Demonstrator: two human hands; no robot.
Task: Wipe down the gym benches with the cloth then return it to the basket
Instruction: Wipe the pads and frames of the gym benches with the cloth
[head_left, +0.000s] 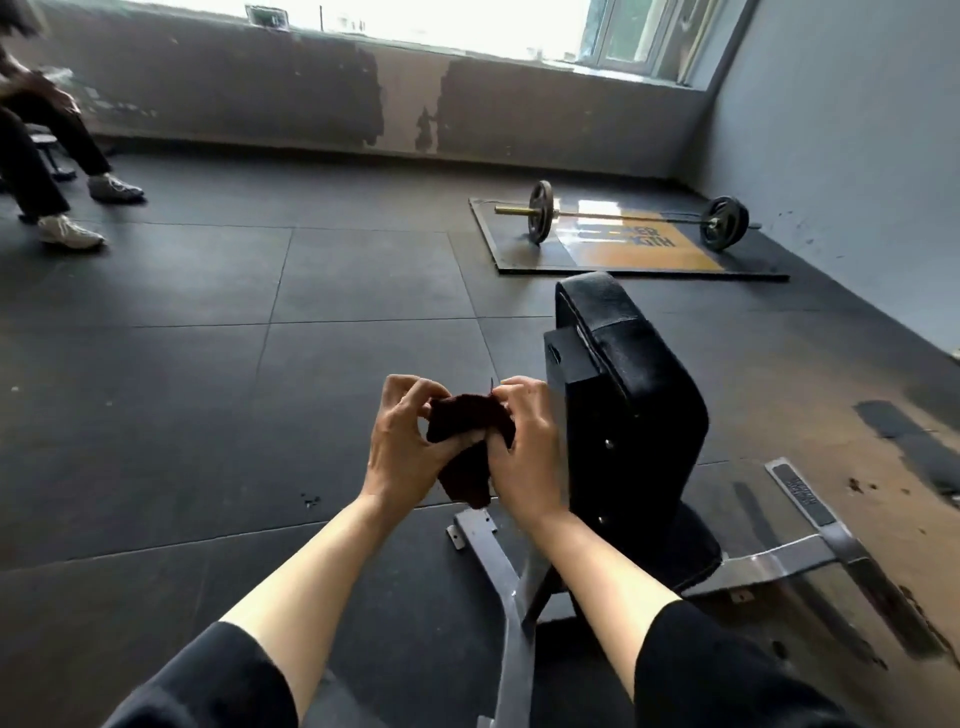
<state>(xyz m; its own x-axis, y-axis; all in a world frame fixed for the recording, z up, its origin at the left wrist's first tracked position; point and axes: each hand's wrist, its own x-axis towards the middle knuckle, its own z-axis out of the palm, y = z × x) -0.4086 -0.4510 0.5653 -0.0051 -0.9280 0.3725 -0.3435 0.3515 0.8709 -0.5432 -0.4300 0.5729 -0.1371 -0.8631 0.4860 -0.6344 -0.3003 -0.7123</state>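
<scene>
A dark maroon cloth (467, 431) is bunched up between both my hands, in the air just left of the bench. My left hand (402, 439) pinches its left side with curled fingers and thumb. My right hand (524, 441) grips its right side. The gym bench (628, 395) has a black padded backrest raised upright, a black seat below it and a grey metal frame (498, 566) on the floor. No basket is in view.
Black rubber floor tiles (234, 389) spread to the left. A barbell (639, 215) lies on a lifting platform (524, 260) at the back right. A seated person's legs and white shoes (70, 231) are at the far left. A grey wall (857, 182) runs along the right.
</scene>
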